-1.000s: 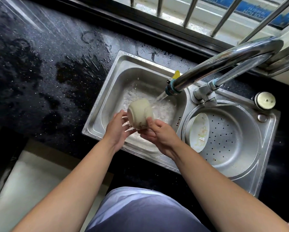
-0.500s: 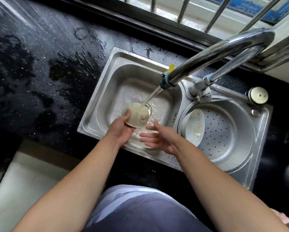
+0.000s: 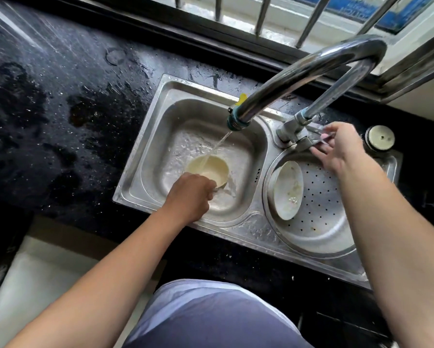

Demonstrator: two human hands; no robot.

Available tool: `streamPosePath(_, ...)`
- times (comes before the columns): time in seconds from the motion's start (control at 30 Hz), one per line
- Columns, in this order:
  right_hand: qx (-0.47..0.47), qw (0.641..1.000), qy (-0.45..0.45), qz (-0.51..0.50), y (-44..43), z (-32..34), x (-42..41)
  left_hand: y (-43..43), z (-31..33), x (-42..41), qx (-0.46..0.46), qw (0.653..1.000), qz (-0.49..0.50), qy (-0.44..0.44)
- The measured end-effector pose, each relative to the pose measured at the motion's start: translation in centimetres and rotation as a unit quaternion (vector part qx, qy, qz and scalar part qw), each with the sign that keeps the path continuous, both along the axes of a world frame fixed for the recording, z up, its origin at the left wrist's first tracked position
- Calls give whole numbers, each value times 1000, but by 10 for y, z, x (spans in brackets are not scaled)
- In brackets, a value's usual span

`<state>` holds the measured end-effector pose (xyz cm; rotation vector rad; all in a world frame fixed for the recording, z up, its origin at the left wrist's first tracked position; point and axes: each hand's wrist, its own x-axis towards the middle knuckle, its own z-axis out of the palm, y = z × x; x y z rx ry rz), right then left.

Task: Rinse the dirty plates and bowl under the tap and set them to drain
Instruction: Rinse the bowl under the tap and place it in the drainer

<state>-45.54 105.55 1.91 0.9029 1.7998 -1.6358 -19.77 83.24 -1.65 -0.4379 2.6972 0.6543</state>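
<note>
Head view: wet black desk [image 3: 60, 101] below a barred window; left hand [image 3: 189, 197] fingers grasp the bowl [image 3: 208, 169], mouth up, in the sink [image 3: 160, 136] under the stream; right hand [image 3: 339, 146] fingers grip the tap [image 3: 301, 69] lever.

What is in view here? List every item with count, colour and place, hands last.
bowl: one, cream, left basin, under the stream
plate: one, white, stained, leaning in the perforated basin
sink: one, steel, two basins
perforated basin: one, steel, right side
tap: one, chrome, arching over the sink, water running
round cap: one, cream, sink's right back corner
countertop: one, black, wet
window bars: several, grey, top
left hand: holds the bowl's rim
right hand: on the tap lever
</note>
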Motion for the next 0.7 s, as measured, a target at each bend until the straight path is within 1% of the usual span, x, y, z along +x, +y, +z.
streamPosePath(0.1,-14,999,11,29,9,-4,9,5,1,5,-15,998,-40,43)
streamPosePath(0.17,-15,999,19,43,20,-9,22,10,2,7,13,998,-34,47)
streamPosePath(0.2,4,999,25,46,25,-12,30,10,2,7,55,998,-4,37)
streamPosePath(0.23,29,998,31,52,29,-14,40,11,0,6,120,992,43,22)
streamPosePath(0.27,49,996,40,67,31,-16,51,12,1,4,205,974,99,14)
streamPosePath(0.3,61,993,49,91,33,-18,64,14,2,1,295,940,169,12)
streamPosePath(0.33,62,989,60,117,33,-19,78,17,5,-3,382,891,244,17)
streamPosePath(0.37,59,986,71,141,33,-19,93,19,6,-6,465,826,318,17)
streamPosePath(0.4,51,982,82,163,32,-19,107,19,5,-9,543,751,376,11)
streamPosePath(0.47,31,973,95,207,28,-17,131,19,3,-12,680,597,427,-9)
streamPosePath(0.5,17,970,94,226,25,-16,141,19,2,-14,726,528,440,-18)
streamPosePath(0.53,-3,967,89,238,22,-14,148,19,1,-16,758,470,452,-24)
streamPosePath(0.57,-25,966,80,245,19,-14,155,21,0,-17,776,429,462,-27)
streamPosePath(0.6,-50,965,66,247,15,-12,160,24,-1,-19,782,407,472,-22)
streamPosePath(0.63,-77,965,48,247,11,-11,163,29,-3,-20,782,402,476,-16)
streamPosePath(0.7,-132,963,6,233,5,-7,166,39,-3,-23,785,408,467,-6)
